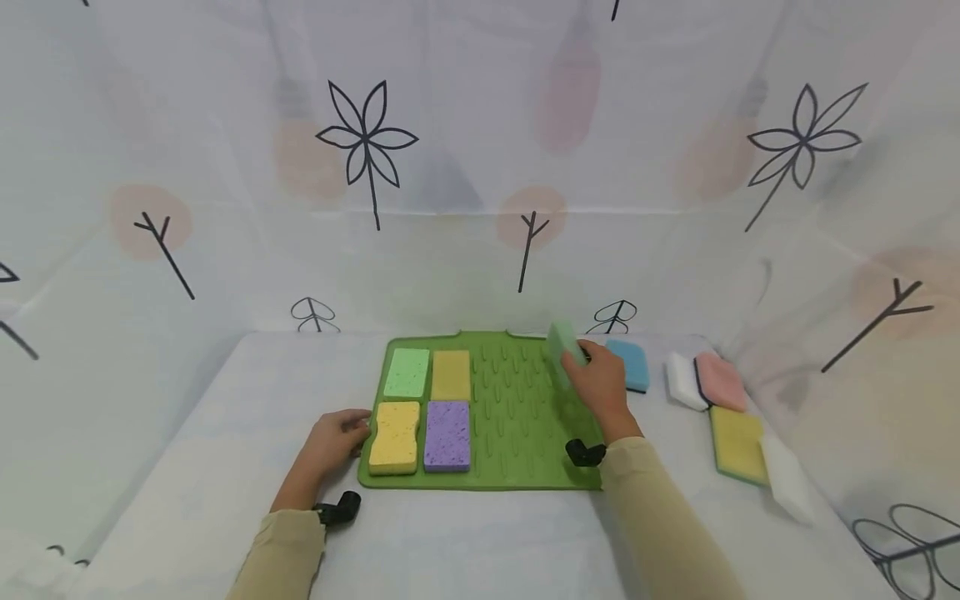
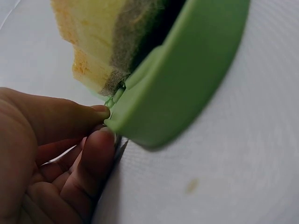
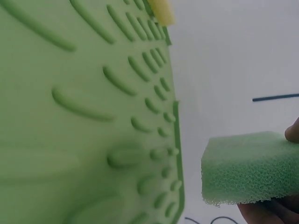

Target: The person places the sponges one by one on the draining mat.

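Note:
A green ridged mat [image 1: 517, 477] lies on the white surface. On its left half sit a light green sponge [image 1: 407, 372], a dull yellow sponge [image 1: 451, 375], a yellow sponge with notched sides [image 1: 394, 437] and a purple sponge [image 1: 447, 435]. My left hand [image 1: 333, 435] pinches the mat's left edge between thumb and finger, as the left wrist view shows close up. Over the mat's far right part, my right hand [image 1: 602, 385] grips a pale green porous sponge [image 3: 247, 163], raised clear of the ridges. Some of that hand's fingers are out of the right wrist view.
Right of the mat lie a blue sponge [image 1: 632, 365], a white sponge [image 1: 684, 380], a pink sponge [image 1: 722, 382] and a yellow sponge with a green underside [image 1: 737, 442]. A thin white piece [image 1: 786, 479] lies beside them. Patterned cloth [image 1: 465, 275] hangs behind.

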`<state>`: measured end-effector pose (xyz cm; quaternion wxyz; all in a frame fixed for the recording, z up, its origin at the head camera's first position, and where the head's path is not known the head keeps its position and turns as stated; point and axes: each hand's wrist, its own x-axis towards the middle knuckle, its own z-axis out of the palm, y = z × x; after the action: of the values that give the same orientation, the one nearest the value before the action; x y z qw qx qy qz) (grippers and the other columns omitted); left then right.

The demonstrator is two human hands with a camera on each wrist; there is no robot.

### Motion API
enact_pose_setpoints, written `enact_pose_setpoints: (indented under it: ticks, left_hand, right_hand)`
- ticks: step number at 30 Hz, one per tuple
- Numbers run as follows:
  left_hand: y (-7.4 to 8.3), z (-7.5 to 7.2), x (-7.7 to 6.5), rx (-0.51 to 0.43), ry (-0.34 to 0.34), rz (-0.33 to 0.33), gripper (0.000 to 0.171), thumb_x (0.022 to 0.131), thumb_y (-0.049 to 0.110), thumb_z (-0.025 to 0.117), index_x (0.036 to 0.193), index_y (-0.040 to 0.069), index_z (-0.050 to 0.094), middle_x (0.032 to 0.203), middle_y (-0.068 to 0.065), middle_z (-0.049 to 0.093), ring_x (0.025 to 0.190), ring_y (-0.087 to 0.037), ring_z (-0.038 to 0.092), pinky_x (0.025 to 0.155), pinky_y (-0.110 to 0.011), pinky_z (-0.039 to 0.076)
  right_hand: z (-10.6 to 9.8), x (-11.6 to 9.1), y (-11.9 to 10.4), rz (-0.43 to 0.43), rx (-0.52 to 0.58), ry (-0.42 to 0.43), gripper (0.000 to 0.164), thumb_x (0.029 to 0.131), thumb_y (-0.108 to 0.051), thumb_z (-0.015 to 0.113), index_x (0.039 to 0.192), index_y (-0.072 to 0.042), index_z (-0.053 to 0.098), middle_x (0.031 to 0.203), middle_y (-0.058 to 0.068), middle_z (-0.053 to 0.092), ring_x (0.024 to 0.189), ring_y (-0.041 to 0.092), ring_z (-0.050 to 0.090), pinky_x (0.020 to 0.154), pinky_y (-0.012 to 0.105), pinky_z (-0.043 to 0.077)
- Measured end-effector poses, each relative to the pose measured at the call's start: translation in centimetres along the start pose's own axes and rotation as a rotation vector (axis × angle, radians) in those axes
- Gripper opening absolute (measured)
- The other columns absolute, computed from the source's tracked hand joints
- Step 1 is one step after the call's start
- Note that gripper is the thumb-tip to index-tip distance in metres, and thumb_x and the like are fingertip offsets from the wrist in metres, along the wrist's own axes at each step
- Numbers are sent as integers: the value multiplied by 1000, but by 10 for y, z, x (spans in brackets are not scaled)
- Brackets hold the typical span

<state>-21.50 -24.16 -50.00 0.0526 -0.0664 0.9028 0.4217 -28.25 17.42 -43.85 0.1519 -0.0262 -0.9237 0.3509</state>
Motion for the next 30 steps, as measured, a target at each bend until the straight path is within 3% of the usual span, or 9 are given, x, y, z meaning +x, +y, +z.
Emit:
enact_pose_setpoints:
  ticks: [7, 18, 25, 30]
  left_hand:
    - [0, 2, 1, 5, -1, 4, 40, 85, 22, 56, 124, 10, 55, 95, -5, 61, 66, -12, 56, 59, -26, 45]
    - [-2, -5, -5, 22, -14, 2, 40, 86, 20, 56, 125, 9, 54, 94, -5, 61, 65, -12, 56, 59, -26, 45]
    - [0, -4, -1, 22, -10, -26, 40, 85, 22, 55, 124, 10, 55, 95, -5, 60, 67, -12, 56, 61, -25, 44]
    - [0, -2, 4, 7, -15, -54, 41, 85, 24, 56, 124, 12, 55, 98, -5, 59, 70, -13, 57, 62, -25, 45]
  right_hand:
    - [10, -6, -6, -1, 17, -39, 54, 88, -43, 49, 130, -10, 50, 123, 15, 57, 105, 32, 56, 84, 48, 46]
    - [38, -13, -18, -25, 33, -62, 53, 86, -44, 49, 127, -11, 52, 118, 13, 59, 96, 29, 60, 74, 44, 50]
    - [45, -11, -28, -54, -22, -61, 53, 86, -42, 50, 126, -8, 53, 121, 13, 58, 106, 31, 56, 84, 45, 46]
    - [47, -8, -34, -74, -49, -58, 51, 86, -40, 50, 124, -7, 54, 119, 14, 59, 106, 31, 56, 84, 46, 46]
